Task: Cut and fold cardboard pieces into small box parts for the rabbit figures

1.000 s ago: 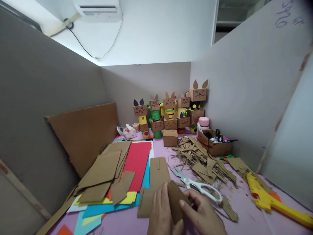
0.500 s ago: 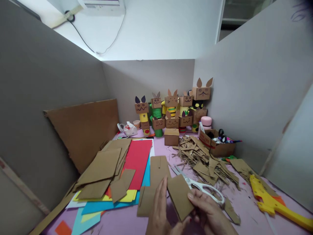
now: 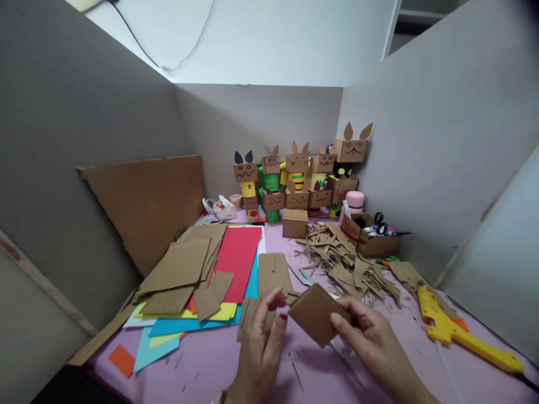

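Pinched at its right side between the thumb and fingers of the right hand (image 3: pixel 370 336), the cardboard piece (image 3: pixel 318 314) is held up off the purple table (image 3: pixel 219 365), broad face tilted towards the person. The left hand (image 3: pixel 259 348) is just beside its left corner, thumb and fingers parted, and I don't see it gripping anything.

From where I stand, which is what the head view gives, more than 1 layer shows along the upper edge of that piece; whether it is folded or stacked, I can't tell. I'd expect it to weigh next to nothing, dry and not slippery, stiff across the face but likely to bend at a crease or crush at the corners. The broad faces, thumb on 1 and fingers behind, look the best place to hold; if the layers are loose, a light pinch might let them slide.

Behind the hands are scissors (image 3: pixel 304 276) and a heap of scraps (image 3: pixel 332 252); a yellow glue gun (image 3: pixel 471 343) lies off to the right. I can read no brand on any of it. The box of pens (image 3: pixel 381 246) seems to carry reddish print, too small to make out, and the cardboard figures (image 3: pixel 297 164) wear drawn faces, not words.
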`<state>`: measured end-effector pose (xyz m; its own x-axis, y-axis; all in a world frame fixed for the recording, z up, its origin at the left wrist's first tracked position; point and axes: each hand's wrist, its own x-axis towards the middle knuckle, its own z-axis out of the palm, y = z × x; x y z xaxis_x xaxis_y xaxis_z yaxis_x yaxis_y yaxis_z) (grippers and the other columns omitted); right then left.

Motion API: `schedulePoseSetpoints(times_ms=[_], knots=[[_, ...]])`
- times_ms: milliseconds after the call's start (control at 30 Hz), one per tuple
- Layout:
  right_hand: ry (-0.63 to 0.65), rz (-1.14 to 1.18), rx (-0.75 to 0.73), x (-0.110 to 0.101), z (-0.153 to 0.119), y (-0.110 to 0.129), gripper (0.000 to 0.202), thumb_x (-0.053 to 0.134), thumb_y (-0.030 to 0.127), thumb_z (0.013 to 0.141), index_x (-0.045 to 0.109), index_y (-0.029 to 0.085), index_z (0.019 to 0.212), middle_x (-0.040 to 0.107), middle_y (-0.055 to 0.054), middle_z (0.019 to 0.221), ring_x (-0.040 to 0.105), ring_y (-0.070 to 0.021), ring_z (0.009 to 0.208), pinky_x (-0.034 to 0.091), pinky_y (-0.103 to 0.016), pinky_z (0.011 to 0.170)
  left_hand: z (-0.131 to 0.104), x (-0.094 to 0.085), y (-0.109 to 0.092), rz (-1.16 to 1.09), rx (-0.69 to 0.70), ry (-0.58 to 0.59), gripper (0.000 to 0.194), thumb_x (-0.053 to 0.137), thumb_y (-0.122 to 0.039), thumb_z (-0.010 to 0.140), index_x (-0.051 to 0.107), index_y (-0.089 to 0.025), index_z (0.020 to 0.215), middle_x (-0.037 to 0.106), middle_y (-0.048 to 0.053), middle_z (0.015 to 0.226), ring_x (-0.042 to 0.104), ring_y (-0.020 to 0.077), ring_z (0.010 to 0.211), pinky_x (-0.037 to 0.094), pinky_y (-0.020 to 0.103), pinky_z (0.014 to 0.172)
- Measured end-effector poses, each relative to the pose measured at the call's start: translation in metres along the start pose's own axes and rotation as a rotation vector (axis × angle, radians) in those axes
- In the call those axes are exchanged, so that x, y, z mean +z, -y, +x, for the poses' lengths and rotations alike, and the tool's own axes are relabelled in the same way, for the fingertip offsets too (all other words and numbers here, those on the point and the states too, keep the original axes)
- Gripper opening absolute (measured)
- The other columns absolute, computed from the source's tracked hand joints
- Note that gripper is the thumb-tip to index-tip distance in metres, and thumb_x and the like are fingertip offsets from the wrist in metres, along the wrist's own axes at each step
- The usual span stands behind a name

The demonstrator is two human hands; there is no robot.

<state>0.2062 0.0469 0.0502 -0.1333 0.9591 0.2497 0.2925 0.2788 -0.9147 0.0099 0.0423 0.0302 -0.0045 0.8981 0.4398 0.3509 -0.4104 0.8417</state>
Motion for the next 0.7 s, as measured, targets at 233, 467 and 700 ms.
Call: schedulePoseSetpoints(times_ms=[233,467,700], knots=[[0.273,-0.687,-0.32,-0.019,-0.04,0.008,0.016,0.039,0.017,0.087,0.055,0.019,0.084,0.067,-0.005,0.074,0.06,-0.0183,0.066,0.042,-0.026,0.058,-0.005,0.009,-0.011,-0.085,0.003,0.278,0.031,0.036,-0.033,0.092,0.057,-0.024,0.113,0.066,0.005,0.101,0.058,0.0189,0.097,0.042,0.032,0.087],[0.328,-0.767,-0.282,-0.008,-0.055,-0.013,0.018,0.035,0.01,0.083,0.049,0.021,0.084,0.064,-0.005,0.075,0.06,-0.0177,0.065,0.045,-0.025,0.057,-0.02,0.025,-0.013,-0.232,-0.225,0.473,0.041,0.03,-0.041,0.093,0.045,-0.024,0.127,0.059,0.006,0.118,0.051,0.0182,0.112,0.035,0.035,0.099],[0.293,-0.735,-0.237,-0.002,-0.053,-0.015,0.023,0.033,0.008,0.081,0.049,0.017,0.096,0.066,-0.013,0.087,0.064,-0.0239,0.075,0.051,-0.033,0.064,-0.027,0.038,-0.018,-0.316,-0.201,0.578,0.037,0.028,-0.04,0.093,0.055,-0.019,0.107,0.062,0.007,0.108,0.054,0.0179,0.097,0.04,0.031,0.093]])
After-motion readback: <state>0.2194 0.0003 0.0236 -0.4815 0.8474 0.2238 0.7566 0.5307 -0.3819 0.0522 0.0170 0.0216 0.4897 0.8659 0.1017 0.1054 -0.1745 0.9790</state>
